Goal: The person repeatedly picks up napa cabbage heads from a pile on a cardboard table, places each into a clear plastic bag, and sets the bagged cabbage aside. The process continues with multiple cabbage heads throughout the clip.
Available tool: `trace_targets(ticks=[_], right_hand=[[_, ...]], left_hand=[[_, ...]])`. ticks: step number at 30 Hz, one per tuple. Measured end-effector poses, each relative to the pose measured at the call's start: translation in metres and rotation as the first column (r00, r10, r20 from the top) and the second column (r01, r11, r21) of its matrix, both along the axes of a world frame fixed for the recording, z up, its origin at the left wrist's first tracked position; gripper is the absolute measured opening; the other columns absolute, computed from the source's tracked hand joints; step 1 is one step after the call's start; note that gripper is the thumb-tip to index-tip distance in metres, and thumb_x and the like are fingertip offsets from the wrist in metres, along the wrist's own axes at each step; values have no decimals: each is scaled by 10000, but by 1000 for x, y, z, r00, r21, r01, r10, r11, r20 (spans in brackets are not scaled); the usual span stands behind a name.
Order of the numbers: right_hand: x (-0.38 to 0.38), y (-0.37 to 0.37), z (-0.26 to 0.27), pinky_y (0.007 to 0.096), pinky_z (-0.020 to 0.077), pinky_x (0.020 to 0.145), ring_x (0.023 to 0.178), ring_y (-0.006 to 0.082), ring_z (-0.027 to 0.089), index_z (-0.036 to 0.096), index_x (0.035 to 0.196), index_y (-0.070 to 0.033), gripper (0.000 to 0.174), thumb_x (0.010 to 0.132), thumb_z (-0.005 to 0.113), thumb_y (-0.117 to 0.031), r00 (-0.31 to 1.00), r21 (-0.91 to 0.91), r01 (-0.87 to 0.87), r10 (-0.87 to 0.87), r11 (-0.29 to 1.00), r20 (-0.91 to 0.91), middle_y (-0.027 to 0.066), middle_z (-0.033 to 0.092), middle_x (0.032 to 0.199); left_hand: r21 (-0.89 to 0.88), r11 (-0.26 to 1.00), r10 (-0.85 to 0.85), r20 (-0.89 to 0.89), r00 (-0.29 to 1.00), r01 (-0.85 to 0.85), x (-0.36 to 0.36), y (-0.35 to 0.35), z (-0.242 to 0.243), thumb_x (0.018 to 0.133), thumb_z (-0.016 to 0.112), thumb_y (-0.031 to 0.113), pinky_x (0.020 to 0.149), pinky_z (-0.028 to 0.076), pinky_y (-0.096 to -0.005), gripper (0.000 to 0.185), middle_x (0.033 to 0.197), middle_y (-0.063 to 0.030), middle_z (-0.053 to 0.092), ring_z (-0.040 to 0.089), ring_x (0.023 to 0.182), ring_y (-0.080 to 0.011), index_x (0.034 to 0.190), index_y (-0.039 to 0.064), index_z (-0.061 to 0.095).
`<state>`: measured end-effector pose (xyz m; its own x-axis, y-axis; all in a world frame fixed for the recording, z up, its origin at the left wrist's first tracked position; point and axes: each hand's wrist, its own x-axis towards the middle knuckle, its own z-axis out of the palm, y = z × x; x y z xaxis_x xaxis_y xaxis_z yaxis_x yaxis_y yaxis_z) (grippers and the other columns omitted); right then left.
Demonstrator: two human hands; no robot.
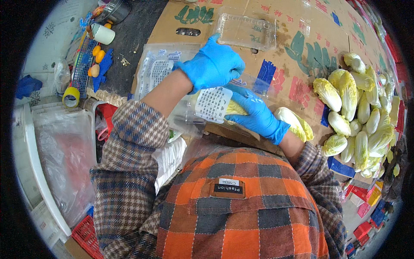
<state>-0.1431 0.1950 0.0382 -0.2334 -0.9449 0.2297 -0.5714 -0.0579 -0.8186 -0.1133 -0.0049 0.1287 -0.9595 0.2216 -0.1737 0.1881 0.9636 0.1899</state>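
My left hand [218, 63], in a blue glove, is curled over the upper side of a clear plastic bag [255, 84], its fingertips hidden. It appears to pinch the bag's film. A yellow-green baby napa cabbage [236, 108] lies partly within the bag, beneath a white printed label [213, 104]. My right hand [254, 111], also blue-gloved, grips this cabbage from the right; whether its fingers are inside the film is unclear. Just right of that wrist lies another cabbage [292, 123]. Flat printed bags [155, 69] lie under and beyond my left forearm.
Printed cardboard [278, 19] covers the worktop. A clear plastic tray [247, 32] sits at the far side. Many loose cabbages [359, 126] are heaped at right. At left are yellow tape [70, 97], a blue basket [84, 64], a white cup [103, 34] and several small orange fruits [100, 56].
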Motion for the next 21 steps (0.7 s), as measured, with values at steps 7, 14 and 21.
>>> trace_targets(ticks=[7,14,21], right_hand=[[8,-6,-9,459,426,1006,1169,392,492,531,1301,-93,547,795,712,-195,986,-63,-131,123,989,-116,156,511,1323],[7,-2,-37,498,420,991,1205,387,484,559,1245,-80,508,829,647,-357,943,-211,-33,-39,977,-331,202,510,1306],[16,-4,-45,525,387,970,1286,392,404,543,1274,-149,599,806,648,-507,922,126,101,-45,987,-384,136,490,1333]], left_hand=[[344,933,51,-415,909,104,26,-27,-13,843,678,233,1088,277,-482,77,852,-6,666,616,919,-208,880,185,726],[107,987,160,-525,836,-122,15,-15,-21,811,685,160,977,360,-469,84,892,-33,641,573,948,-266,893,161,705],[690,556,719,-119,684,-464,84,76,-60,825,727,306,788,449,-396,476,989,-144,555,550,908,-288,1144,9,538]])
